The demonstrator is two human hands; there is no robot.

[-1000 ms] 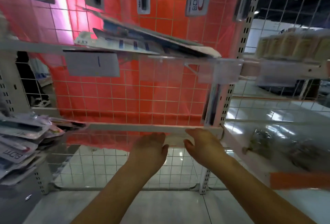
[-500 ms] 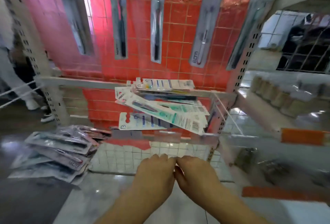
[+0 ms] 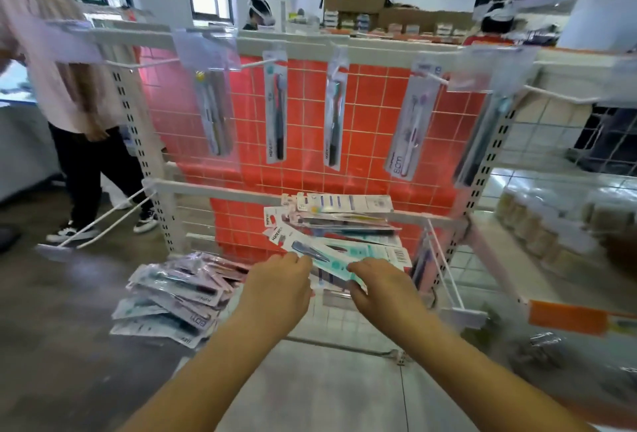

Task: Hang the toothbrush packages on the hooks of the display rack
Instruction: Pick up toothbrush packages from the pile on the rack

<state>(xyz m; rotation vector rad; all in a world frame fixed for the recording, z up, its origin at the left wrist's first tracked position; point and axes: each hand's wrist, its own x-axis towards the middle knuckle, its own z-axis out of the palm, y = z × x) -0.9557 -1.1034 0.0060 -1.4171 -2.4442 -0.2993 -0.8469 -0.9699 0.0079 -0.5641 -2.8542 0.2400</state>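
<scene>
Both hands have risen and parted: left hand (image 3: 275, 288) and right hand (image 3: 381, 288) pinch the teal toothbrush package (image 3: 339, 255), fingers curled on its edges, lying tilted atop the stack

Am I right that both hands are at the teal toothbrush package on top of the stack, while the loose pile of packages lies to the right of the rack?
Not quite: the head view shows the loose pile on the floor to the left of the rack, not the right. The rest holds: the left hand and right hand are both at the teal package atop the stack.
</scene>
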